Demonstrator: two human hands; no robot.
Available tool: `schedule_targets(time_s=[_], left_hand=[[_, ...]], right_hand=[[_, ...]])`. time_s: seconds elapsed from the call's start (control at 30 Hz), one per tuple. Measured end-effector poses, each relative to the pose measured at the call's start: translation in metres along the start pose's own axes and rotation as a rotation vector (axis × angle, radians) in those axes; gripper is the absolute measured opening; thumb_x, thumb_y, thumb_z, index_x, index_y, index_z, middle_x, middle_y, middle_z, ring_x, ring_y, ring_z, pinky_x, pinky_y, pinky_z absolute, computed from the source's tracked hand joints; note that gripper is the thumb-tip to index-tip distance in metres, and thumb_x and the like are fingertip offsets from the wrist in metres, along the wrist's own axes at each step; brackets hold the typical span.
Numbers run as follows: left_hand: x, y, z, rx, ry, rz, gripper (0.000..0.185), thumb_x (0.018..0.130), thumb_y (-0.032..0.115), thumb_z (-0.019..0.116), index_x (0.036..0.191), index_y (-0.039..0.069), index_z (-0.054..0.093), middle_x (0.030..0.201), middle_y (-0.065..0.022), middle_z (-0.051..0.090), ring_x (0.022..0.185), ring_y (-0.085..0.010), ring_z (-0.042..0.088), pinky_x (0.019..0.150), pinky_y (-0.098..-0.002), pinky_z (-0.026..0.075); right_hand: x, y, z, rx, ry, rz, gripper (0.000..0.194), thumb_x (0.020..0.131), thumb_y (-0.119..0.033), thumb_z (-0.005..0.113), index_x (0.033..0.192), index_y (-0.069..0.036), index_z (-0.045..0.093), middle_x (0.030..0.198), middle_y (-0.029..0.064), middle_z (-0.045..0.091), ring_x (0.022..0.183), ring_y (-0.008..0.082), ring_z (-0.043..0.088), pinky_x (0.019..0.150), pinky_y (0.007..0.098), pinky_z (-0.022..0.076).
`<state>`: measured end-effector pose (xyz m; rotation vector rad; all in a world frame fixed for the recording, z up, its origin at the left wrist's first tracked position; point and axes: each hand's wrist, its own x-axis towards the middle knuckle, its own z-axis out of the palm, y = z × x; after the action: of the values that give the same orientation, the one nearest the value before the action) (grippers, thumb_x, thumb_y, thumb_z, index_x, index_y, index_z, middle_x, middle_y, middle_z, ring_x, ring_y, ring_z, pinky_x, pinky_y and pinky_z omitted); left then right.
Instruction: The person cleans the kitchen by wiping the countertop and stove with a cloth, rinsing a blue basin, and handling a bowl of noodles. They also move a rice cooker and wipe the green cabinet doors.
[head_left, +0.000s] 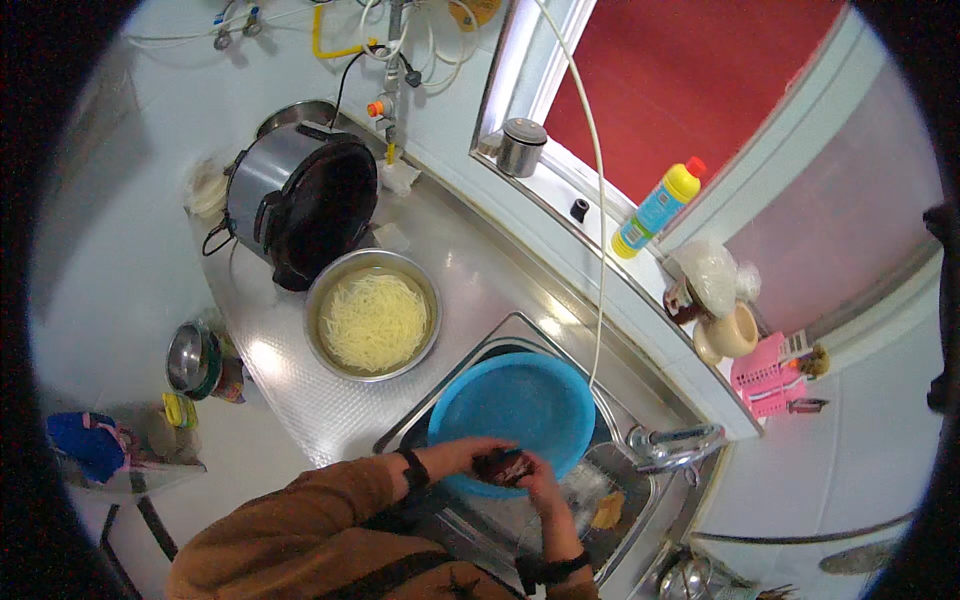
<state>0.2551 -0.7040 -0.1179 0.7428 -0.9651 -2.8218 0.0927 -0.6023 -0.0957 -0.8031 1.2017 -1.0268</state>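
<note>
Both hands meet above the near rim of a round blue plastic basin (510, 397) set in the steel sink. Between them is a dark reddish-brown item (501, 468); it is too small and partly covered to name more exactly. My left hand (480, 451) grips it from the left, and my right hand (540, 484) has its fingers on the right end. To the left of the basin, a round steel bowl (313, 330) holds pale yellow shreds (376, 322) in liquid.
A grey and black electric cooker (277, 180) stands behind the bowl. The chrome faucet (667, 446) is right of the basin. Clear plastic and a brown scrap (607, 510) lie in the sink. A yellow and blue bottle (658, 210) and a metal canister (521, 148) are on the windowsill.
</note>
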Motion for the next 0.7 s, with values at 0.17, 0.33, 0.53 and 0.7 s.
schedule_targets(time_s=[0.17,0.33,0.53,0.7], left_hand=[[0.014,0.012,0.019,-0.191,-0.241,-0.409,0.040,0.072,0.044,0.063,0.091,0.009,0.056,0.089,-0.0053,0.058,0.072,-0.0157,0.055,0.061,-0.0301,0.046],[0.002,0.017,0.047,0.206,-0.235,-0.387,0.028,0.075,0.027,0.062,0.091,0.004,0.055,0.086,-0.0085,0.059,0.067,-0.0189,0.055,0.057,-0.0301,0.046],[-0.008,0.030,0.071,0.088,-0.444,-0.586,0.023,0.077,0.022,0.059,0.088,0.002,0.055,0.081,-0.0097,0.058,0.059,-0.0150,0.051,0.044,-0.0238,0.039],[0.001,0.022,0.081,0.285,-0.694,-0.751,0.021,0.079,0.025,0.059,0.074,0.005,0.054,0.063,-0.0046,0.052,0.047,-0.0108,0.043,0.037,-0.0222,0.031]], right_hand=[[0.000,-0.009,-0.032,-0.209,0.368,0.119,0.047,0.064,-0.004,0.053,0.109,-0.006,0.041,0.102,0.0085,0.050,0.084,0.0213,0.051,0.070,0.0357,0.0440],[-0.045,-0.047,-0.002,-0.314,0.289,-0.309,0.061,0.059,0.008,0.046,0.118,-0.008,0.040,0.110,0.0128,0.048,0.107,0.0288,0.046,0.088,0.0406,0.0385],[-0.070,-0.059,0.025,-1.206,0.180,-0.823,0.060,0.058,0.004,0.055,0.115,-0.007,0.042,0.123,0.0161,0.040,0.111,0.0353,0.041,0.088,0.0433,0.0385],[-0.058,-0.042,0.008,-1.307,0.020,-0.905,0.049,0.064,-0.004,0.058,0.111,-0.006,0.045,0.102,0.0134,0.052,0.092,0.0315,0.052,0.069,0.0379,0.0465]])
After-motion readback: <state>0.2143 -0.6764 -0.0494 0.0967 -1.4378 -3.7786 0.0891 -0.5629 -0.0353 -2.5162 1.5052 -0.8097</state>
